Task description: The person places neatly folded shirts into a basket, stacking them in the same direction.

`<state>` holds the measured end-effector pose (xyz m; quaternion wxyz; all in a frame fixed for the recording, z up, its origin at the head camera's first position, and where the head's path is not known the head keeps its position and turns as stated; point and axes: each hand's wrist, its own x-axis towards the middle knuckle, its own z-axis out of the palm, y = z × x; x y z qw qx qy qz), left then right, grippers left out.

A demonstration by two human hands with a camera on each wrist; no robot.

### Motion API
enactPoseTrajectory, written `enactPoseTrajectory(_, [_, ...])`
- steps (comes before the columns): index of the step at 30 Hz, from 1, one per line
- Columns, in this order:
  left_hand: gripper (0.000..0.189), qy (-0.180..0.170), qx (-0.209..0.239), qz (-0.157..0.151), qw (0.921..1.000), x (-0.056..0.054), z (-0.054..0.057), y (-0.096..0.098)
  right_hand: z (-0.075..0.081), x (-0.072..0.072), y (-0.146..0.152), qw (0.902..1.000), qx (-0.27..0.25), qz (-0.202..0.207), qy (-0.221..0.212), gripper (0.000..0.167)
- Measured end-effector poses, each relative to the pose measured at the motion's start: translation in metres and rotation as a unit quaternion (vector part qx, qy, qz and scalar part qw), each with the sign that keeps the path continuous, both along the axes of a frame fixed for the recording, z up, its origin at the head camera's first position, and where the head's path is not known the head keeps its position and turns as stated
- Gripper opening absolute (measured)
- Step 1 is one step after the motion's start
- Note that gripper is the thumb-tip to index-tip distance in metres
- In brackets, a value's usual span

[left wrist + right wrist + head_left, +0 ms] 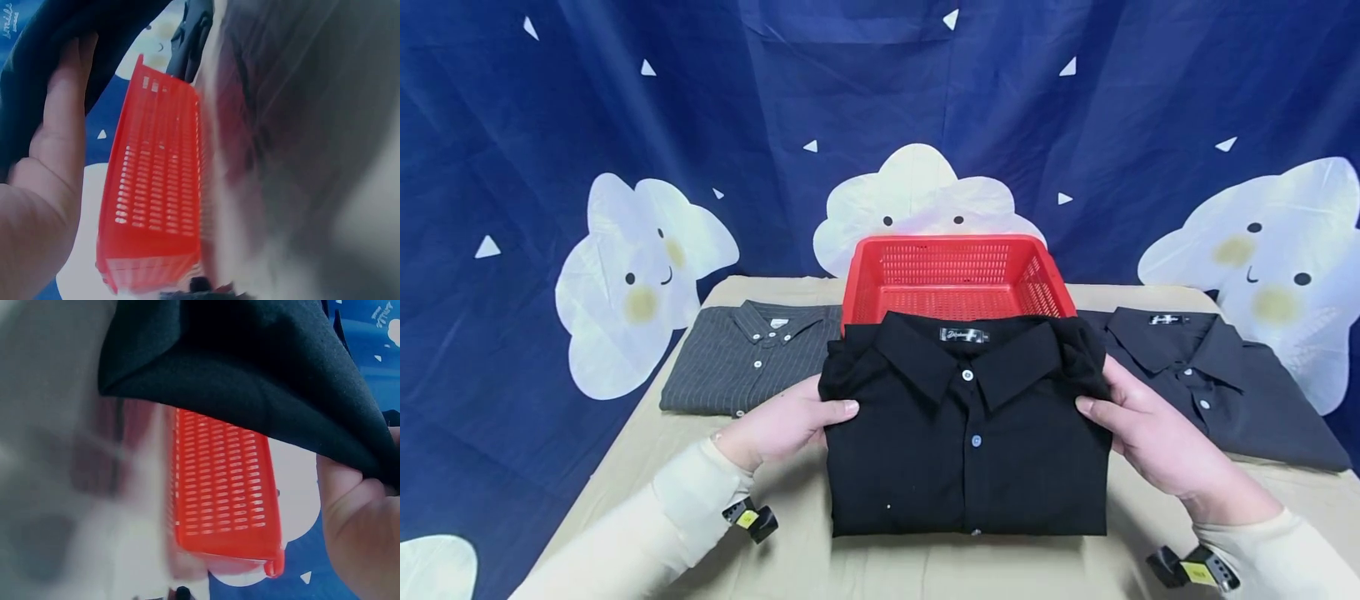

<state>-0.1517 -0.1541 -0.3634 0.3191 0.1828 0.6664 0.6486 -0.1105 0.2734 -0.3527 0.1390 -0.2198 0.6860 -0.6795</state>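
Note:
A folded black shirt with a collar, pale buttons and a neck label is held up in the middle of the head view. My left hand grips its left side, thumb on the front and fingers behind. At the opposite side my right hand pinches the shirt the same way. In the left wrist view the fingers reach under the dark cloth. The right wrist view shows the shirt's underside raised above the table. Just behind the shirt stands a red plastic basket, its lower front hidden.
A folded dark pinstriped shirt lies left of the basket, and a folded dark grey shirt lies to the right. All rest on a beige-covered table. A blue curtain with white clouds hangs behind.

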Motion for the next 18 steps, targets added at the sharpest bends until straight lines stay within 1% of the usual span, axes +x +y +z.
enactPoseTrajectory(3, [0.048, 0.025, -0.016, 0.001, 0.9996, -0.007, 0.004, -0.002, 0.005, -0.007, -0.002, 1.0, 0.007, -0.004, -0.004, 0.06])
enactPoseTrajectory(10, [0.045, 0.033, -0.022, 0.007, 0.9992, -0.022, 0.012, -0.002, 0.015, -0.024, -0.006, 0.999, 0.039, -0.021, 0.001, 0.059])
enactPoseTrajectory(15, [0.044, 0.063, -0.04, 0.009, 0.9972, -0.031, 0.021, -0.001, 0.024, -0.035, -0.006, 0.9967, 0.071, -0.038, -0.003, 0.059])
enactPoseTrajectory(18, [0.044, 0.077, -0.05, 0.015, 0.9956, -0.038, 0.028, 0.0, 0.031, -0.043, -0.008, 0.9961, 0.079, -0.04, 0.002, 0.061])
